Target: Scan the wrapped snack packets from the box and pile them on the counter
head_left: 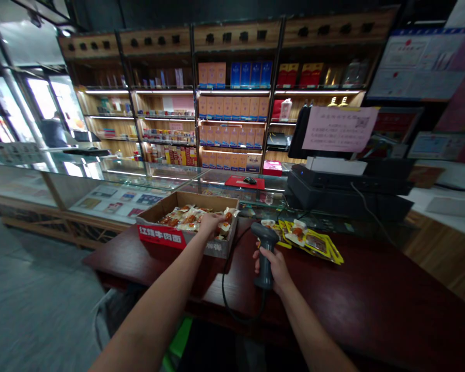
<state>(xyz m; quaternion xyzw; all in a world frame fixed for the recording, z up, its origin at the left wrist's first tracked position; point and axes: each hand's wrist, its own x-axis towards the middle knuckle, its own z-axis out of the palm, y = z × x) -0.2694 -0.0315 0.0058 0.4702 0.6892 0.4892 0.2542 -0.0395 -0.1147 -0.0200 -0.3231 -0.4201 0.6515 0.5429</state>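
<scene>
My right hand (276,266) is wrapped round the handle of a dark grey barcode scanner (264,281), held upright over the table with its head towards the back left. Its black cable (223,289) loops down beside the box. Into the open cardboard box (160,235) reaches my left hand (210,226), its fingers closed on the edge of a clear vacuum-packed snack packet (228,219) by the right wall. Several similar packets (189,218) with reddish-brown food fill the box. Right of the scanner lie yellow-edged snack packets (320,245) with a clear snack packet (297,231) on top.
Everything stands on a dark red wooden table (356,299). Behind it are a glass counter (139,178), a red mat (232,181) with a mouse (250,180), and a black till (333,183) with a screen bearing a pink sheet (337,129). Shelves of boxed goods (232,108) line the back.
</scene>
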